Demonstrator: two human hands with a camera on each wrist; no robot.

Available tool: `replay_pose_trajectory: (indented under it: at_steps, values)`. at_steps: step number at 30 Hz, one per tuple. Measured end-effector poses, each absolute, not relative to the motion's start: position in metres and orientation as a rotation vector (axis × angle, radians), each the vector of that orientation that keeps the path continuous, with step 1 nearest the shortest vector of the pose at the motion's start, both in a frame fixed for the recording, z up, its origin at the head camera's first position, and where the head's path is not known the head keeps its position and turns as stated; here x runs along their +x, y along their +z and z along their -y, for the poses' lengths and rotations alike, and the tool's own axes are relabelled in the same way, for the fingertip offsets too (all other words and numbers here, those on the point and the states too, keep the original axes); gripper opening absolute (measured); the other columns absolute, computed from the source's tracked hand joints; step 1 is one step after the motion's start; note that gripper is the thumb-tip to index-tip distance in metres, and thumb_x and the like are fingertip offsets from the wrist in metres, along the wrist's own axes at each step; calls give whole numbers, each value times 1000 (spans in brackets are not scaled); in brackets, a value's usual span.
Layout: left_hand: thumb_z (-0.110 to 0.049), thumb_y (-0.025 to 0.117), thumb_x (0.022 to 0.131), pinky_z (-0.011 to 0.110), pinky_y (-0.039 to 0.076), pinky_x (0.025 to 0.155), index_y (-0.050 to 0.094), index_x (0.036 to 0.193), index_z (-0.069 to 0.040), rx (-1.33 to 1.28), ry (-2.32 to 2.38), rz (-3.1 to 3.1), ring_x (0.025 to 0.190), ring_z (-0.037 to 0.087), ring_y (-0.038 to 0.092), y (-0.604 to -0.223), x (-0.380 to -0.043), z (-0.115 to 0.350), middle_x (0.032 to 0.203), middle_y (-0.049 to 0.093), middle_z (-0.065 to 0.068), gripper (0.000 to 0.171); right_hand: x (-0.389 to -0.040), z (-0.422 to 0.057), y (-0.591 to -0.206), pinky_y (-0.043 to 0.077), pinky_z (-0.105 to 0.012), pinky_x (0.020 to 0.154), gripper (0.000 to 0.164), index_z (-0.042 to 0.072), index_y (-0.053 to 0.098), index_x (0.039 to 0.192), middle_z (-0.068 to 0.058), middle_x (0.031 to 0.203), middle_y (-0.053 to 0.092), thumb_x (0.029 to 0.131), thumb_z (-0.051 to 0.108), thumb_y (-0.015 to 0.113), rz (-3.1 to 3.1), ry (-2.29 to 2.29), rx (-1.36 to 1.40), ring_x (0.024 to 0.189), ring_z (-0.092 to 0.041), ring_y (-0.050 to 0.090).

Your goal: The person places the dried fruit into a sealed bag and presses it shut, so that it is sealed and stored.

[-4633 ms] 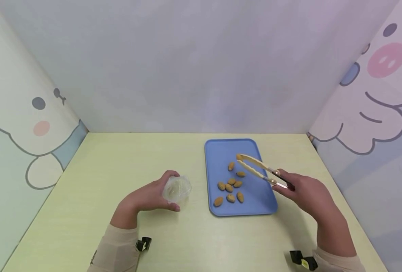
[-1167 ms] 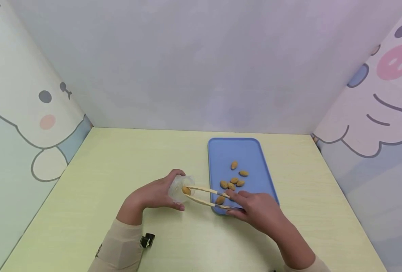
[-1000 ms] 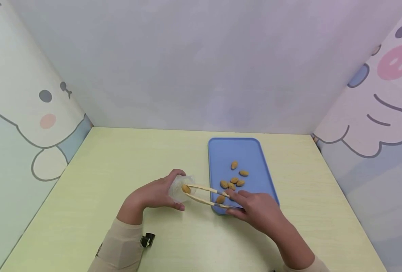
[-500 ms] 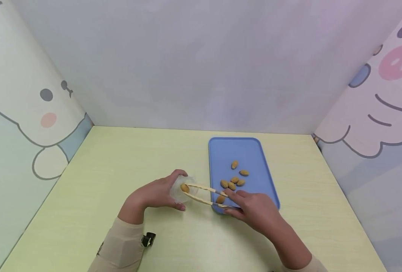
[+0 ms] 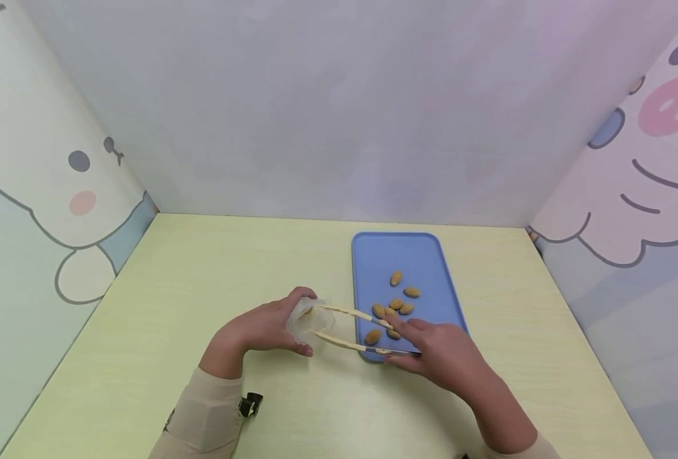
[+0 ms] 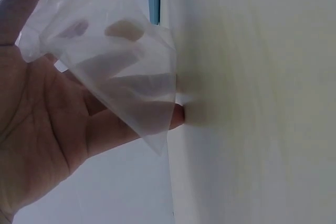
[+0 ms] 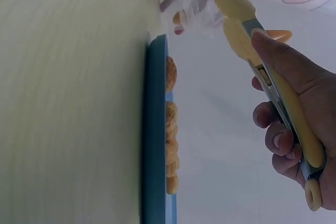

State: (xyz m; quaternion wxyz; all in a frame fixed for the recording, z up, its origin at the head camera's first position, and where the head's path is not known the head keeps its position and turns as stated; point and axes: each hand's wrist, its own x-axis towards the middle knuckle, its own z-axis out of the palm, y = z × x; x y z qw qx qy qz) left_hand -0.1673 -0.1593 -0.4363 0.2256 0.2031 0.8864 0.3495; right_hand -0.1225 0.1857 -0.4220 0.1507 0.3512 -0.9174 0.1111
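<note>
My left hand holds a clear plastic bag spread between thumb and fingers, its mouth facing right. In the left wrist view, a brown oval nut shows through the bag's thin film. My right hand grips tongs with cream tips and metal arms. The tongs' tips stand apart at the mouth of the bag, with no nut between them. Several brown nuts lie on a blue tray right of the bag, some partly behind my right hand.
The pale yellow table runs back to a light grey wall. Side panels with cartoon animals border it left and right. The tray's raised rim lies under the tongs and right hand.
From above the tray, my right hand has carried a nut leftward in the tongs to the bag. The tongs' tips have since spread and released the nut into it.
</note>
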Motion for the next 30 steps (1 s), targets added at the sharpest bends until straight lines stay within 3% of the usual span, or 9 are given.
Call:
replay_pose_trajectory:
  at_steps: [5, 11, 30]
  values:
    - [-50, 88, 67, 38, 44, 76, 33, 138, -32, 562, 962, -2452, 86, 18, 55, -438, -168, 160, 112, 59, 5, 92, -124, -200, -414, 37, -20, 47, 65, 26, 64, 130, 12, 84, 67, 75, 57, 77, 2675, 315, 962, 51, 5, 42]
    - [-50, 87, 67, 39, 44, 78, 33, 138, -32, 547, 964, -2449, 88, 18, 55, -437, -168, 161, 114, 59, 6, 91, -129, -217, -405, 27, -17, 47, 63, 30, 61, 131, 17, 67, 41, 76, 56, 77, 2643, 353, 934, 50, 6, 27]
    - [-52, 88, 65, 38, 44, 81, 32, 137, -36, 553, 956, -2462, 90, 17, 56, -439, -168, 162, 114, 58, 2, 93, -134, -249, -393, 28, -19, 48, 57, 27, 64, 126, 20, 69, 38, 75, 46, 81, 2740, 333, 725, 51, 5, 27]
